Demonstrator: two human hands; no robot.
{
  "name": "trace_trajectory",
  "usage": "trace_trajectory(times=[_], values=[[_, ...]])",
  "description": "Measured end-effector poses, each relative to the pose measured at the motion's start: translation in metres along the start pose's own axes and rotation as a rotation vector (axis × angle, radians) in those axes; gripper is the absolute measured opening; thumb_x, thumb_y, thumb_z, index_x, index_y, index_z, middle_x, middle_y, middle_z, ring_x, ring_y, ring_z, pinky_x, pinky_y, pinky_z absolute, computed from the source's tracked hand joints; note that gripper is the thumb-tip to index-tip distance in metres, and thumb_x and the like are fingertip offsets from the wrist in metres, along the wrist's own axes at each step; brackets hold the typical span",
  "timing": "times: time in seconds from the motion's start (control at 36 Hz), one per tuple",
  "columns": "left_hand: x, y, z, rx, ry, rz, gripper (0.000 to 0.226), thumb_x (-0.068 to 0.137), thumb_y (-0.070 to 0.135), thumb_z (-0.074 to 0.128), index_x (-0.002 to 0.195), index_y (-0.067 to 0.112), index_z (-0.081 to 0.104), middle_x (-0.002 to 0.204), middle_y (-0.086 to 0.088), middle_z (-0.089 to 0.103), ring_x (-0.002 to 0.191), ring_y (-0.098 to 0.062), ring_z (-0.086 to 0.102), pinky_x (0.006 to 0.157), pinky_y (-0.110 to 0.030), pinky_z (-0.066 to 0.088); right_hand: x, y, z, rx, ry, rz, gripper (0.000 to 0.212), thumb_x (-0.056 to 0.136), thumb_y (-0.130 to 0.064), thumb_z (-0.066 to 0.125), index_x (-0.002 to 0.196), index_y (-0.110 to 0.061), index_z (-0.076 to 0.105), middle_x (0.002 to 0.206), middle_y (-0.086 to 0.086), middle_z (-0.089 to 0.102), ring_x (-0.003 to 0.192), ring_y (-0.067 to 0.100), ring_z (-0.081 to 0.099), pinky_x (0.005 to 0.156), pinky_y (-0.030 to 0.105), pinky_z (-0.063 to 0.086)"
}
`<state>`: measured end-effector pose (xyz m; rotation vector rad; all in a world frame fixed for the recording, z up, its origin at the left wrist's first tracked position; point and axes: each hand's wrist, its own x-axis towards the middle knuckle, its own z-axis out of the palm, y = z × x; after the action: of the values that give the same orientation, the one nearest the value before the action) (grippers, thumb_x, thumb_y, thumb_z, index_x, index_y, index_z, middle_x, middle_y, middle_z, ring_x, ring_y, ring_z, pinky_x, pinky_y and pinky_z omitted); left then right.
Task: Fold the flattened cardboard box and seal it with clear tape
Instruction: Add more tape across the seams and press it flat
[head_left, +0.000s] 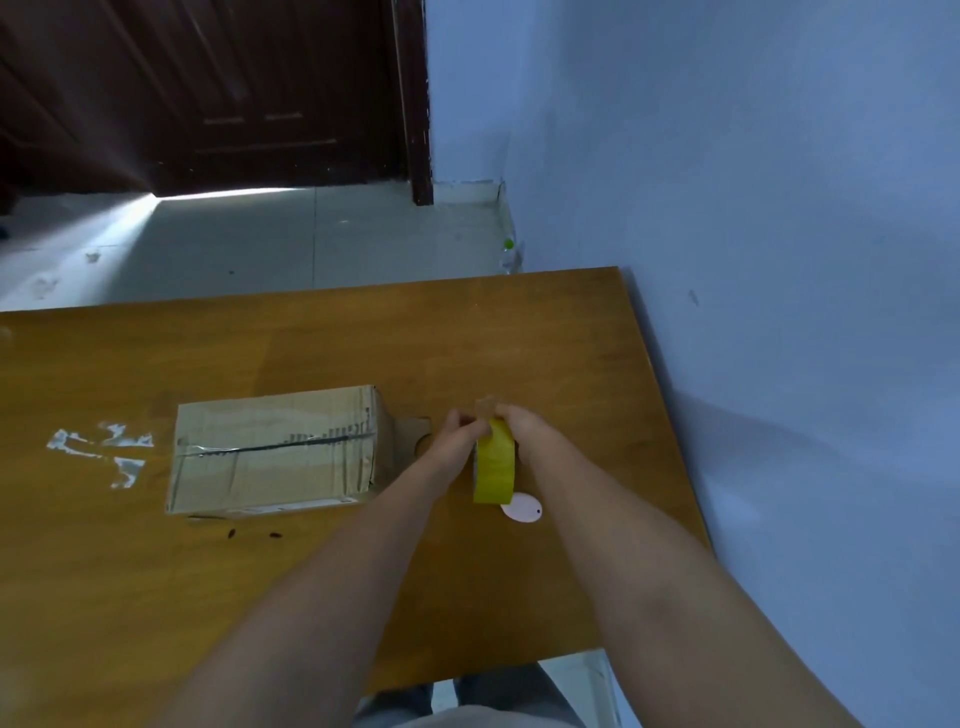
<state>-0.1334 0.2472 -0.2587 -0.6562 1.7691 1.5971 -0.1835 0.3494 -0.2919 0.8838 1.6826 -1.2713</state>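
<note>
- The cardboard box (275, 449) sits folded on the desk (156, 597), left of the middle of the frame.
- The right hand (524, 431) grips the yellow tape roll (494, 462), standing on edge, right of the box.
- The left hand (457, 434) pinches the roll's top edge.

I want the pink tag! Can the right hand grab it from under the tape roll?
Probably not yet: the right hand is busy holding the tape roll, which partly covers the pink tag.
</note>
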Motion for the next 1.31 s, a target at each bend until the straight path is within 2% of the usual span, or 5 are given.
trace_trajectory(times=[0.31, 0.61, 0.81, 1.08, 1.31], values=[[0.022, -0.001, -0.005, -0.125, 0.112, -0.149, 0.066, 0.101, 0.042, 0.034, 0.152, 0.014, 0.002, 0.158, -0.009, 0.011, 0.142, -0.032, 0.020, 0.113, -0.048, 0.022, 0.027, 0.016, 0.004, 0.037, 0.069, -0.044, 0.057, 0.088, -0.048, 0.054, 0.126, -0.005, 0.054, 0.120, 0.015, 0.061, 0.106, 0.033, 0.060, 0.090, 0.043, 0.050], [0.047, 0.005, 0.004, -0.178, 0.146, -0.180, 0.032, 0.102, 0.022, 0.039, 0.079, 0.006, 0.053, 0.075, -0.010, 0.050, 0.065, -0.021, 0.046, 0.058, -0.033, 0.038, 0.016, 0.021, 0.003, 0.102, 0.113, -0.149, 0.069, 0.087, -0.042, 0.060, 0.139, -0.005, 0.036, 0.137, 0.016, 0.049, 0.120, 0.037, 0.051, 0.099, 0.050, 0.045], [0.065, 0.005, 0.004, -0.237, 0.165, -0.232, 0.032, 0.097, 0.012, 0.051, 0.121, -0.008, 0.052, 0.074, -0.010, 0.049, 0.061, -0.020, 0.046, 0.052, -0.030, 0.037, 0.004, 0.018, 0.000, 0.052, 0.137, -0.198, 0.053, 0.090, -0.036, 0.058, 0.128, -0.001, 0.046, 0.125, 0.016, 0.056, 0.113, 0.033, 0.055, 0.081, 0.037, 0.043], [0.086, 0.001, 0.006, -0.287, 0.217, -0.283, 0.015, 0.091, 0.010, 0.059, 0.080, 0.003, 0.051, 0.069, -0.012, 0.049, 0.055, -0.019, 0.047, 0.037, -0.026, 0.041, -0.001, 0.020, -0.002, 0.042, 0.110, -0.266, 0.034, 0.087, -0.039, 0.061, 0.102, -0.012, 0.046, 0.102, 0.009, 0.055, 0.093, 0.025, 0.052, 0.074, 0.035, 0.040], [0.089, -0.007, 0.007, -0.378, 0.152, -0.273, 0.034, 0.086, 0.024, 0.067, 0.108, -0.002, 0.062, 0.085, -0.014, 0.065, 0.060, -0.023, 0.062, 0.042, -0.029, 0.047, -0.009, 0.033, -0.003, 0.037, 0.150, -0.382, 0.019, 0.093, -0.025, 0.057, 0.079, -0.017, 0.045, 0.075, -0.004, 0.048, 0.064, 0.007, 0.044, 0.056, 0.020, 0.035]])
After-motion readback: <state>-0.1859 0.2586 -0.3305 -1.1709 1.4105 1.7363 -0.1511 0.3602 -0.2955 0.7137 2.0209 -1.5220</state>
